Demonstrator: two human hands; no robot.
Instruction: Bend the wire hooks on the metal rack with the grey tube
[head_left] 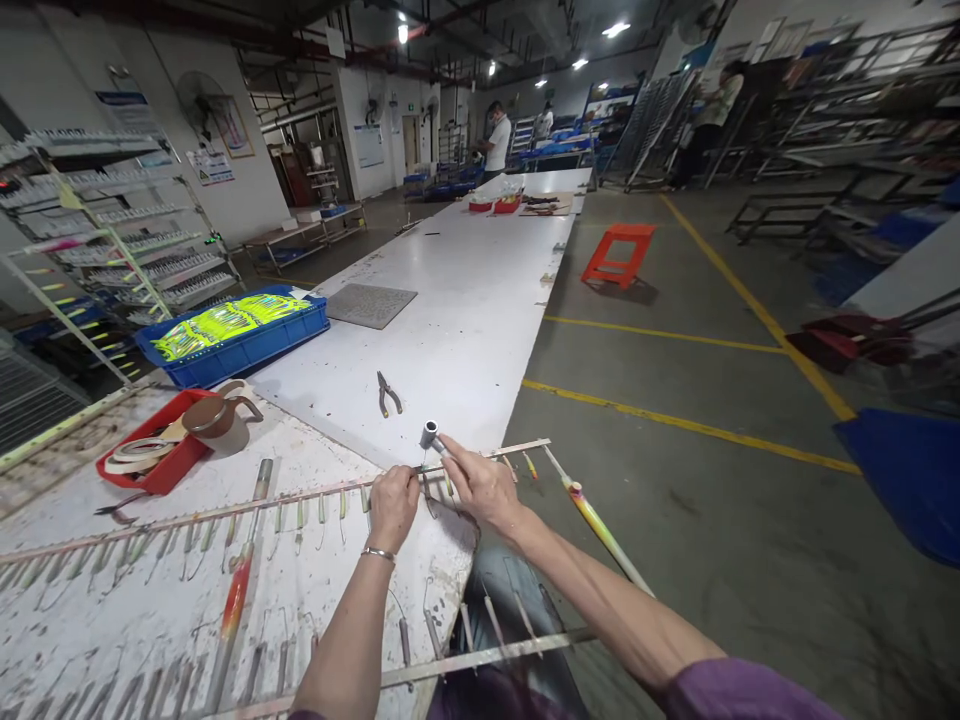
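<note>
My left hand (394, 505) is closed on the upper bar of a long rack (322, 489), with the fingertips partly hidden. Close by on the right, my right hand (484, 488) grips a hammer-like tool (430, 433) with a short cylindrical metal head. That head stands just above the bar, between and beyond the hands. Small slim coloured pieces (322, 508) on wire hooks hang in a row along the bar. A second bar (487, 656) with more hooked pieces runs lower, partly behind my forearms. Paint-streaked poles (238, 590) cross between the bars.
Pliers (388, 394) lie beyond my hands on the white table (450, 345). To the left are a red bin (161, 440) with tape rolls, a brown-and-white jug (219, 424) and a blue crate (247, 340) of yellow-green pieces. An orange stool (619, 256) stands right; people work farther back.
</note>
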